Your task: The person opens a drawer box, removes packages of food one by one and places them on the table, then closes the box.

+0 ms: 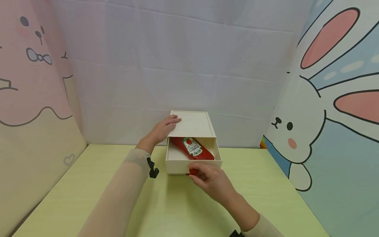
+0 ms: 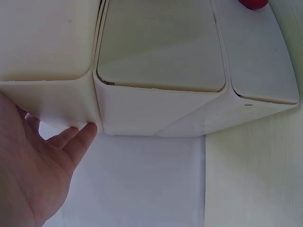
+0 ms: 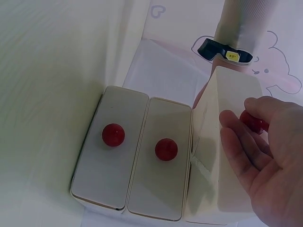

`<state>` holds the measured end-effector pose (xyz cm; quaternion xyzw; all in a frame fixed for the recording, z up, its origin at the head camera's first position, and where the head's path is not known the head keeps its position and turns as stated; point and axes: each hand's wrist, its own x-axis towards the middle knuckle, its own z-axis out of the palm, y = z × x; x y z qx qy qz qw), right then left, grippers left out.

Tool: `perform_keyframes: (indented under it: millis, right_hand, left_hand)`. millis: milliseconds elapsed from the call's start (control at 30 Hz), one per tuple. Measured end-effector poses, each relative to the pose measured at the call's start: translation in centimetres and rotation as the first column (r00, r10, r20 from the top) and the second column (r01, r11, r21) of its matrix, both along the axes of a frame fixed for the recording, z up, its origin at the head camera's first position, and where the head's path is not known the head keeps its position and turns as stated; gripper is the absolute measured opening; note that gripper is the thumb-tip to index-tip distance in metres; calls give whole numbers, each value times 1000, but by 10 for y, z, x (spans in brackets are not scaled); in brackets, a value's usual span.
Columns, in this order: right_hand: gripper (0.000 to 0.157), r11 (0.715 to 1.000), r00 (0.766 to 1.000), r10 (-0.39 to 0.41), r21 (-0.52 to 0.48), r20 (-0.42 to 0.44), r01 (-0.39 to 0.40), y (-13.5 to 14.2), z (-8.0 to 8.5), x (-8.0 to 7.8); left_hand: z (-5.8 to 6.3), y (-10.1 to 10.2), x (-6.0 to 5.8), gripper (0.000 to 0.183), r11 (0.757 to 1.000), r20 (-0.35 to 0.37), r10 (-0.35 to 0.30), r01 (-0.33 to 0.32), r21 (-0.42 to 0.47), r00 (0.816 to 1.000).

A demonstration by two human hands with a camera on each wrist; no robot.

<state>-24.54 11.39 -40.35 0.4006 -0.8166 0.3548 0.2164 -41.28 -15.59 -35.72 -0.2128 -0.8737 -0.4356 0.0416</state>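
A small white drawer cabinet [image 1: 192, 123] stands at the back of the table. Its top drawer [image 1: 177, 167] is pulled out, and a red Heinz ketchup bottle [image 1: 193, 148] lies slantwise inside, label up. My right hand [image 1: 211, 182] pinches the round red drawer knob [image 1: 193, 171] on the drawer front between thumb and fingers. My left hand [image 1: 164, 131] rests at the cabinet's upper left edge, fingers extended over the top; in the left wrist view its fingertips touch the white side wall. In the right wrist view, two lower drawers [image 3: 163, 189] sit closed, each with a red knob [image 3: 166, 149].
The pale yellow-green table [image 1: 257, 197] spreads around the cabinet. A white cloth backdrop [image 1: 183, 65] hangs right behind it. Printed cartoon panels [image 1: 340, 138] line both sides. Each wrist carries a black strap [image 1: 152, 168].
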Motion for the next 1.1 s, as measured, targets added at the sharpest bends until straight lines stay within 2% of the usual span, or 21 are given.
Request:
perform_keyframes:
  millis: [333,733,1100]
  right_hand:
    - [29,1000,999,23,-3,-42,-23,1,-1,4]
    - [28,1000,1000,19,5,-12,-19,4,-1,12]
    - [29,1000,999,29,9,-20,-28,7,-1,18]
  left_hand:
    - [0,-1,-1,52,1000,1,-4,4,9,1000]
    - [1,1,3,52,1000,20,0,0,17,1000]
    - [0,1,4,52,1000,14,-4,3,21,1000]
